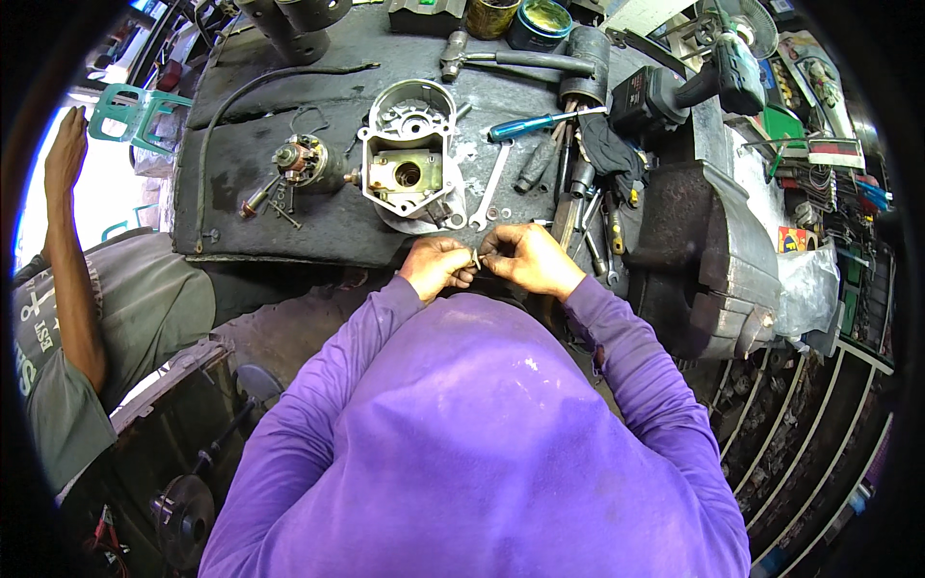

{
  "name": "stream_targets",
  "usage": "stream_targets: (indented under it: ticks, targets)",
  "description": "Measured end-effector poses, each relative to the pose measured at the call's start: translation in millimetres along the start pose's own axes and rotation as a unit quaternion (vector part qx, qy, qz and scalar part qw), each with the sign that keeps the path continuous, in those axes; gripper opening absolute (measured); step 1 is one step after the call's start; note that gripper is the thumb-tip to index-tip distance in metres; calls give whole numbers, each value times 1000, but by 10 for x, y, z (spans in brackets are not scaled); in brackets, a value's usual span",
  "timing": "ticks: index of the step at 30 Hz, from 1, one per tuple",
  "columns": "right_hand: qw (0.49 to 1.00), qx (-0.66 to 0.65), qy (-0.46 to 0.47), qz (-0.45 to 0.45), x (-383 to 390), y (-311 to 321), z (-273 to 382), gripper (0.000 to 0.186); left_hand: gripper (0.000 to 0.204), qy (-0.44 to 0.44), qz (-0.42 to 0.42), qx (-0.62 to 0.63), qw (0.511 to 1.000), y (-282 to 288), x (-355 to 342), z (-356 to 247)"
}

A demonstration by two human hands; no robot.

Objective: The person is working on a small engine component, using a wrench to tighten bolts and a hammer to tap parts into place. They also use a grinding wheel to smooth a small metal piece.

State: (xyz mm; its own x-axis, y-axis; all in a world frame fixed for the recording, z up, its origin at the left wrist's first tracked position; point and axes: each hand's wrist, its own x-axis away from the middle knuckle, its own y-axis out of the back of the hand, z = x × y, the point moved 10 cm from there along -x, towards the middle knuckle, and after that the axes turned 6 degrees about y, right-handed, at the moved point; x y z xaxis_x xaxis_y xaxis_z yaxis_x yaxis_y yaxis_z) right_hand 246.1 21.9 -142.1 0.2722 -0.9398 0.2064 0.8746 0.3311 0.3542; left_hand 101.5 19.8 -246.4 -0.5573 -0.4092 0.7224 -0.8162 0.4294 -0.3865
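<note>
Close in front of my body, at the bench's near edge, my left hand (440, 264) and my right hand (532, 259) meet with fingers pinched. Between the fingertips shows a small pale metal part (475, 258), too small to name and partly covered. Just beyond my hands stands an open metal housing (441, 173) with a round hole in its inner plate. A combination wrench (492, 185) lies to its right, with small washers (493, 213) near the wrench's lower end. Left of the housing sits a motor-like part (301, 161) with copper-coloured pieces and long bolts (286, 214).
A hammer (511, 60), a blue screwdriver (525, 124), a cordless drill (708, 82) and several hand tools crowd the bench's right side. A large dark casing (689, 250) stands at right. Another person's arm (72, 231) is at left, near a green plastic chair (130, 114).
</note>
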Motion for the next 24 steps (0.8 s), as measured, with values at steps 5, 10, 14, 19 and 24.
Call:
stream_targets:
  ticks: [5, 10, 14, 19, 24]
  targets:
    - [997, -41, -54, -35, 52, 11, -60, 18, 23, -14, 1, -9, 1000, -21, 39, -52]
    - [998, -21, -40, -42, 87, 10, -11, 21, 21, -8, -2, -21, 1000, 4, 71, -41]
    - [996, -26, -76, -28, 96, -13, -74, 21, 19, -2, 12, -20, 1000, -26, 86, -29]
    - [999, -13, -45, -27, 68, -14, 22, 23, 18, -3, -10, -25, 1000, 8, 134, -58]
    - [999, 3, -36, -26, 131, -73, 68, 23, 17, -4, -4, -45, 999, 17, 190, -45]
